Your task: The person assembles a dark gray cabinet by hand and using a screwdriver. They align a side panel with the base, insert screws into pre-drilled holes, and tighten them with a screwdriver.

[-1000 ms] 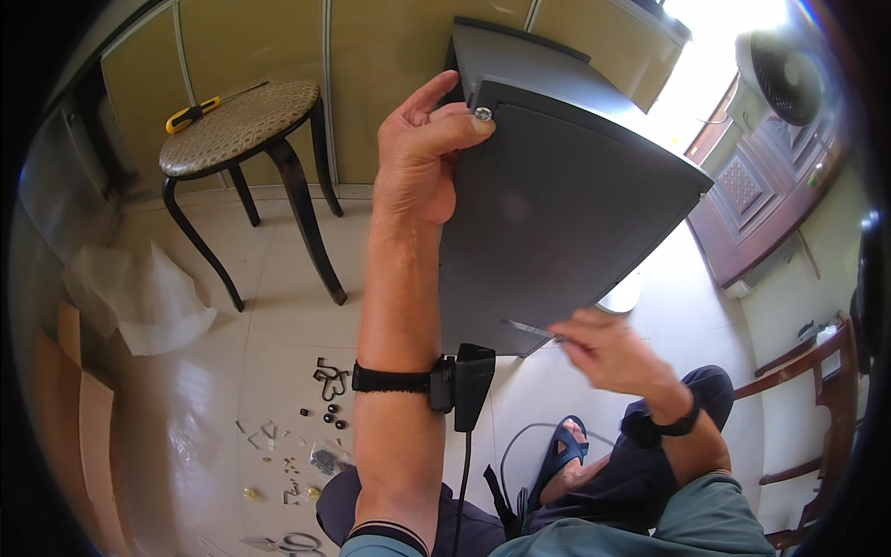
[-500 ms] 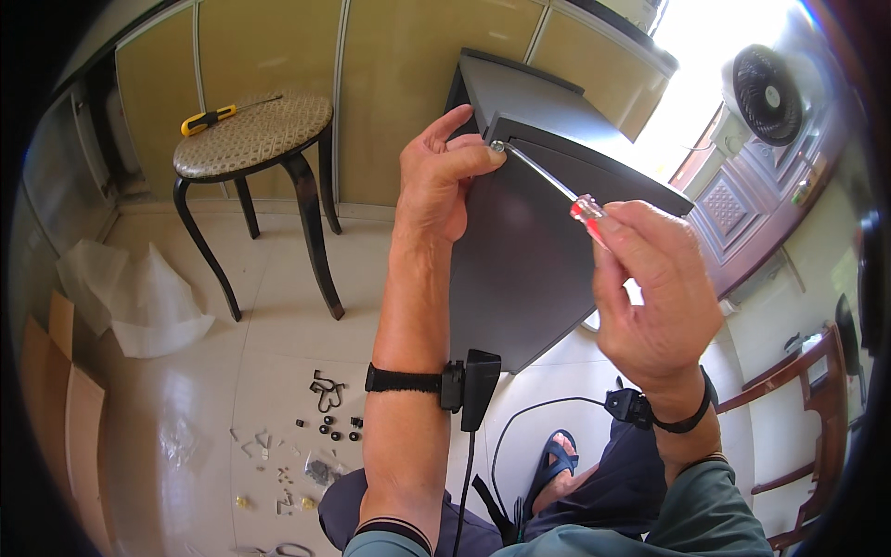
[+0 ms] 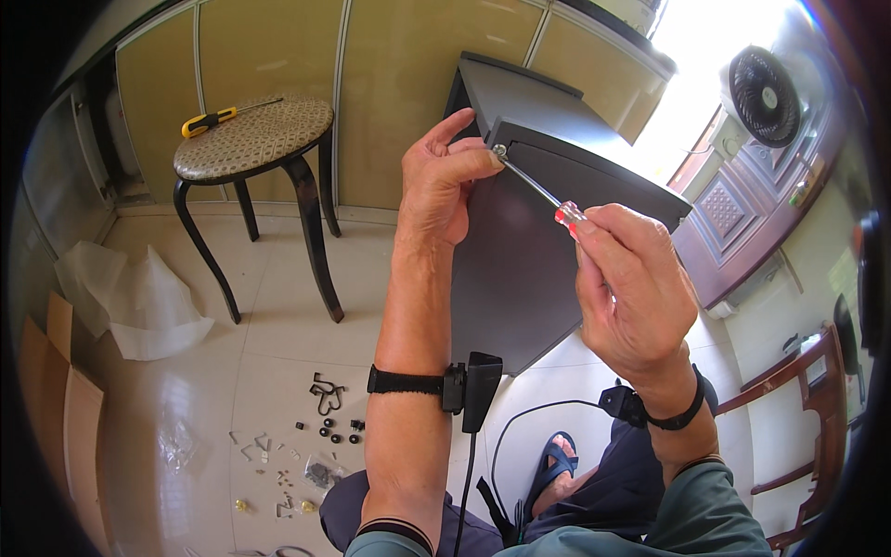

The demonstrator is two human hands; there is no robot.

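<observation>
My right hand [image 3: 640,288] is closed around the clear and red handle of a screwdriver [image 3: 568,216]. The metal shaft slants up and left, its tip meeting a small round metal fitting [image 3: 499,149] near the upper left corner of a dark grey cabinet [image 3: 520,260]. Beside that fitting, the thumb and fingers of my left hand [image 3: 434,176] close in from the left, while one finger sticks out upward. The thumb partly covers the spot where tip and fitting meet. Both wrists carry black straps with small devices.
A round stool [image 3: 255,139] at left bears a yellow and black screwdriver [image 3: 209,122]. Black hooks [image 3: 327,395], small round black parts [image 3: 336,435] and loose hardware lie on the floor. Nearby are plastic wrap [image 3: 153,306], cardboard [image 3: 56,408], a wooden chair [image 3: 817,408] and a fan [image 3: 765,97].
My right hand has shifted left, and the screwdriver's handle has swung left and slightly down, making its shaft steeper. My left hand has stayed nearly in place beside the fitting.
</observation>
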